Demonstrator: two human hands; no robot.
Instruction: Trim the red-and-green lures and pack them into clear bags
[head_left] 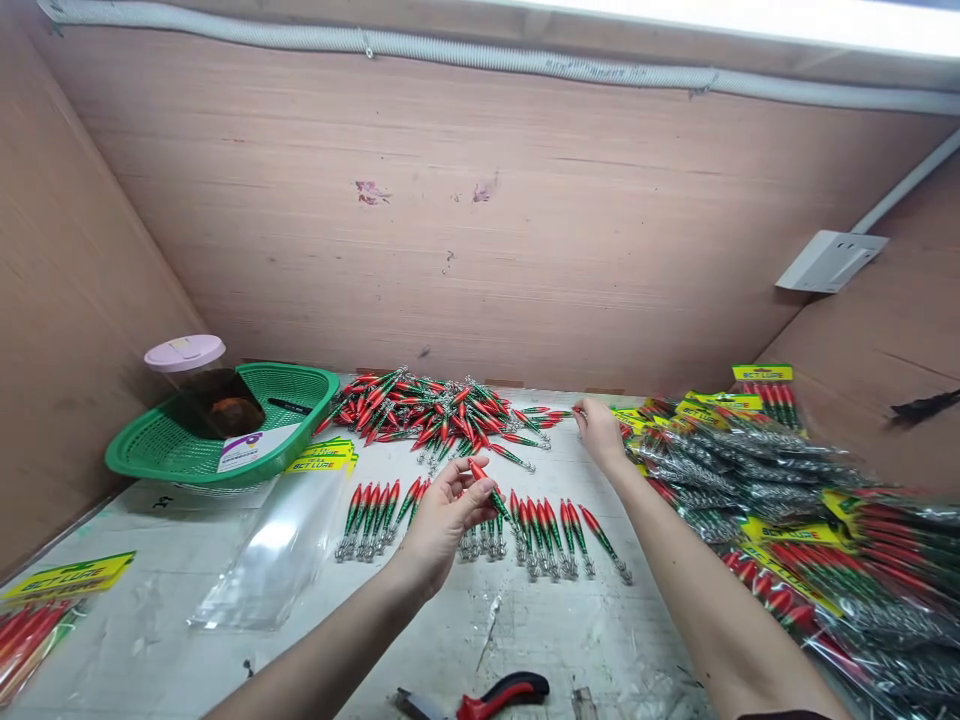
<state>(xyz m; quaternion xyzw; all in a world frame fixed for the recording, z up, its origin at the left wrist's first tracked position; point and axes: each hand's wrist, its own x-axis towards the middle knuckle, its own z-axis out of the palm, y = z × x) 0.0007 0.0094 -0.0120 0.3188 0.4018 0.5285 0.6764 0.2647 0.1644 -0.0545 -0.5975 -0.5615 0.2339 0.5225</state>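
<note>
My left hand (450, 520) is closed on a red-and-green fishing lure (491, 490), held tilted between thumb and fingers above the table. At the right end of the loose pile of lures (442, 415), my right hand (600, 432) pinches the red tip of another fishing lure (559, 413). Below the hands lies a row of lures (551, 535), side by side, red ends away from me and metal hooks toward me. My left hand hides part of this row. Clear plastic bags (262, 550) with yellow header cards lie to the left.
Filled lure packs (750, 460) are heaped on the right, with another pack (60, 610) at far left. A green basket (157, 455) holds a lidded cup (217, 395). Pliers (487, 700) lie at the near edge. Wooden panels (450, 220) enclose the back and sides.
</note>
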